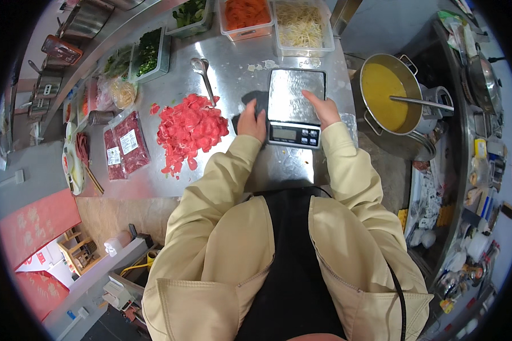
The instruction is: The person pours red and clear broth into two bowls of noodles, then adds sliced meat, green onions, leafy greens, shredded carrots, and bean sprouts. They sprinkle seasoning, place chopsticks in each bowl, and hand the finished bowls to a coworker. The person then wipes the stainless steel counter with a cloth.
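Note:
A digital kitchen scale point(296, 106) with a shiny flat metal platform lies on the stainless steel table point(226, 59). My right hand point(322, 108) is over the platform's right side, its index finger reaching onto the metal. To the left of the scale is my left hand point(253, 121), fingers apart and holding nothing. A heap of thin raw red meat slices point(192, 128) lies directly on the table further left. Just above the heap rests a metal spoon point(205, 79), its handle end by the meat. Two sealed packs of red meat point(130, 140) bearing labels lie left of the heap.
Plastic tubs of bean sprouts point(299, 27), shredded carrot point(247, 19) and chopped greens point(151, 55) line the far edge. A large pot of yellow liquid point(386, 93) with a ladle inside stands at the right. Plates point(73, 164) and chopsticks point(94, 181) sit at the left end.

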Demonstrator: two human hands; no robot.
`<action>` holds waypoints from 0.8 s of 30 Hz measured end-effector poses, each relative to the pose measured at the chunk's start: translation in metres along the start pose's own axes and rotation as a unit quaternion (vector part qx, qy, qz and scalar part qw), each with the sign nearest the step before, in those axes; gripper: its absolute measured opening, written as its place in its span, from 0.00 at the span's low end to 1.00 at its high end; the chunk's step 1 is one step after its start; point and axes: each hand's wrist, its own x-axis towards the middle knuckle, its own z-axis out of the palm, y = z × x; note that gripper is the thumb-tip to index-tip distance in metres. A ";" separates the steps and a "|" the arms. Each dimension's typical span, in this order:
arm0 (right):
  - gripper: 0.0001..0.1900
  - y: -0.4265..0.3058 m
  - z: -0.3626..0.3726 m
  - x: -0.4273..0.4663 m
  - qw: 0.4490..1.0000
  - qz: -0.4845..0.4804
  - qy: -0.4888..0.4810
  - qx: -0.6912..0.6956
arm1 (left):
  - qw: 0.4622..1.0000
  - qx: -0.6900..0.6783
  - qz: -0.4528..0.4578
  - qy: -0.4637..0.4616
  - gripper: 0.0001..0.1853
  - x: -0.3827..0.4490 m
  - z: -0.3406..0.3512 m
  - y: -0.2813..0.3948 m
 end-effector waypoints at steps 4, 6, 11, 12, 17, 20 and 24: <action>0.32 0.004 -0.035 -0.021 0.995 -0.016 -0.063 -0.081 | 0.999 0.002 0.042 0.033 0.23 -0.049 0.003 0.008; 0.29 0.015 -0.053 -0.038 0.997 0.001 -0.055 -0.048 | 0.997 0.034 0.044 0.054 0.24 -0.050 0.007 0.009; 0.25 0.045 -0.110 -0.083 0.995 0.034 -0.018 0.090 | 0.986 0.102 0.036 0.129 0.28 0.059 0.025 0.009; 0.25 0.051 -0.122 -0.096 0.992 0.023 -0.013 0.124 | 0.978 0.141 0.062 0.141 0.28 0.083 0.030 0.011; 0.22 0.097 -0.177 -0.179 0.954 -0.033 0.092 0.282 | 0.970 0.192 0.139 0.052 0.24 0.138 0.051 0.022; 0.20 0.127 -0.198 -0.220 0.922 -0.027 0.170 0.346 | 0.959 0.165 0.230 0.018 0.21 0.112 0.054 0.029; 0.18 0.143 -0.215 -0.253 0.901 -0.009 0.222 0.373 | 0.932 0.091 0.336 -0.100 0.21 0.026 0.046 0.044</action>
